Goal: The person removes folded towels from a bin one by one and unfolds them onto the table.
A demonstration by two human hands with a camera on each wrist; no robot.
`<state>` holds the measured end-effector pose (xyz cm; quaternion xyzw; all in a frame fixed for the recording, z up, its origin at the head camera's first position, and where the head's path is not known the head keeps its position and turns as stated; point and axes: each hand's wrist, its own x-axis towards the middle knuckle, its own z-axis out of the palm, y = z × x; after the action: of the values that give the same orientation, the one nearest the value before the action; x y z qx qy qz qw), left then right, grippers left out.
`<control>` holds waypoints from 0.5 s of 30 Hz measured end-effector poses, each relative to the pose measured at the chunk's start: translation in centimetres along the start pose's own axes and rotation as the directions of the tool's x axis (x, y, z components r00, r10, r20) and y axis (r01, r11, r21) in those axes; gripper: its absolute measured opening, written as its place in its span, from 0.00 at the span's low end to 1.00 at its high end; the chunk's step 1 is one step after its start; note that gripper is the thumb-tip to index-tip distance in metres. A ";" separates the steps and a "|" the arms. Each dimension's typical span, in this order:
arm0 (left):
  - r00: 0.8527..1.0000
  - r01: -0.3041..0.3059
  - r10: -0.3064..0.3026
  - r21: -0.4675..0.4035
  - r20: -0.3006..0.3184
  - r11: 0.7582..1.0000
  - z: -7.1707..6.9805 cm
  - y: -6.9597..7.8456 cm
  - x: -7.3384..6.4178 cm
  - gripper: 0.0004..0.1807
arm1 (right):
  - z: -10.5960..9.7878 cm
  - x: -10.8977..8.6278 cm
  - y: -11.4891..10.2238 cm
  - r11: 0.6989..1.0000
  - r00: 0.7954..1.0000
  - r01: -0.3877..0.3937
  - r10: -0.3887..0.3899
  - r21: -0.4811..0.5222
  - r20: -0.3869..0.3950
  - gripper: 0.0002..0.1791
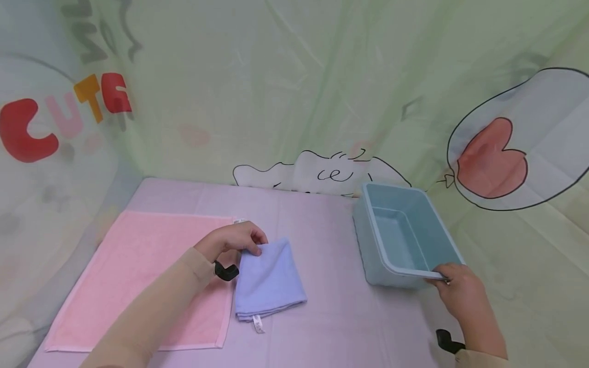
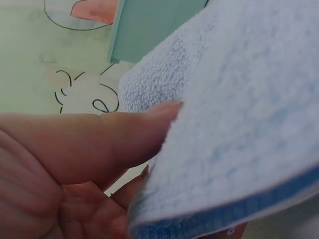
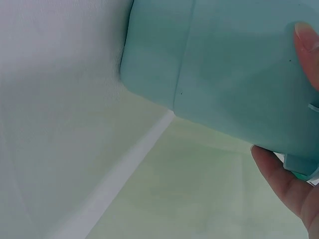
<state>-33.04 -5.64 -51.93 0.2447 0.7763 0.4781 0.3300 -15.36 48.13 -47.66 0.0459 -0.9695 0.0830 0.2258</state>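
A folded blue towel [image 1: 271, 281] with a white tag at its lower edge lies in the middle of the table in the head view. My left hand [image 1: 235, 241] pinches its upper left corner between thumb and fingers. Close up in the left wrist view, the thumb [image 2: 119, 137] presses on the terry cloth [image 2: 249, 109]. At the right, my right hand [image 1: 465, 291] grips the near rim of a blue-green plastic bin [image 1: 375, 245], which has nothing inside. The right wrist view shows the bin's outer wall [image 3: 229, 74] with fingers on it.
A pink towel [image 1: 161, 266] lies spread flat at the left, partly under the left forearm. The table has a pale lilac cover [image 1: 331, 327]. Behind it hangs a printed green curtain [image 1: 276, 92], and the bin stands close to it.
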 end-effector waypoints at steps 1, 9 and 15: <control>1.000 0.006 -0.006 -0.004 -0.004 1.000 0.0 -0.1 0.1 0.11 | 0.0 0.1 0.1 1.000 1.000 -0.007 0.007 0.000 0.010 0.14; 0.999 0.005 -0.004 0.018 -0.047 1.000 -0.1 -0.6 0.9 0.10 | -0.2 0.7 0.8 0.999 0.998 -0.043 0.043 -0.012 0.053 0.13; 0.996 0.003 0.001 0.048 -0.086 0.999 0.1 -0.6 1.6 0.10 | -0.4 1.4 2.2 0.999 0.994 -0.038 0.039 -0.016 0.097 0.12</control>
<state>-34.06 -4.76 -52.93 0.2314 0.8013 0.4691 0.2904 -16.75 50.30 -46.98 0.0296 -0.9807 0.0780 0.1769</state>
